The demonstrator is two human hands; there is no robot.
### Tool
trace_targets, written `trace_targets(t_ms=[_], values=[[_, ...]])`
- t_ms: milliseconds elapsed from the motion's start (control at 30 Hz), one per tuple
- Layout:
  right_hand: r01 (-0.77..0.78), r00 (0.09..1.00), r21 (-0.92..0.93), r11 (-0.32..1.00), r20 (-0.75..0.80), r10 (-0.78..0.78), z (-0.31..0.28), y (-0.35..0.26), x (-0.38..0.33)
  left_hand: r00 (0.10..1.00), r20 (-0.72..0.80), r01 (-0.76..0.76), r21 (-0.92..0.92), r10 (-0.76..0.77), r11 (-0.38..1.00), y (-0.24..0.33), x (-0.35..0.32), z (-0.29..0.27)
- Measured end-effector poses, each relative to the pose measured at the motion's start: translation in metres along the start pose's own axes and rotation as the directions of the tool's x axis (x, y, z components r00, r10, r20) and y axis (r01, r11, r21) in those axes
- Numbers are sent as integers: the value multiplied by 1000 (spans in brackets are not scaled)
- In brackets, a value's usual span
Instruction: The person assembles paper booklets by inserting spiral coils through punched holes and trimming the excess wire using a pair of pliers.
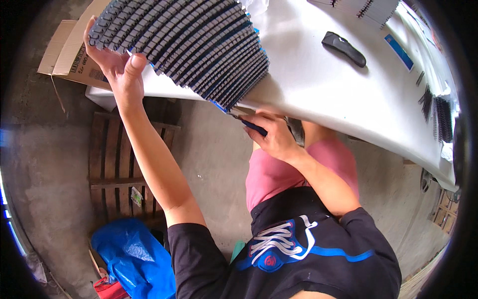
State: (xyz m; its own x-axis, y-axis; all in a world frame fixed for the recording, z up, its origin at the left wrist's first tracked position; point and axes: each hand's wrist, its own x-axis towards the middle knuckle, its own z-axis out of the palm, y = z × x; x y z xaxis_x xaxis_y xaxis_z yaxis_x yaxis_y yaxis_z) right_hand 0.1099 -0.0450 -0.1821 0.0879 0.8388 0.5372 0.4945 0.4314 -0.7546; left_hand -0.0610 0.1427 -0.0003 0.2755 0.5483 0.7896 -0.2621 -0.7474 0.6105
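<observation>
A thick stack of wire-bound notebooks [194, 47], with rows of black binding loops facing me and blue showing at the edges, rests over the table's left front edge. My left hand [122, 65] is closed round its left end, with the thumb on the near side. At the stack's near right corner, my right hand [274, 132] grips a slim dark blue-handled tool [254, 125]. The tool's tip is close to the corner loops; its exact kind, and whether it touches them, I cannot make out.
On the white-covered table [318, 84] lie a black elongated object [343, 49], a blue card [399, 52] and black binding wires [441, 119]. More bound sheets [371, 12] are at the back. A cardboard box [82, 65] stands left, above a wooden pallet [117, 164]; a blue bag [134, 254] is below.
</observation>
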Motion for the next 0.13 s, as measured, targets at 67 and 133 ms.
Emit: trace_targets(t_ms=[67,133], values=[[-339,936,218,915,175,305,-7,-7,5,999,2,-34,23,34,999,2,2,7],[-707,706,431,560,479,522,-13,-4,10,994,44,-104,39,102,994,2,5,11]])
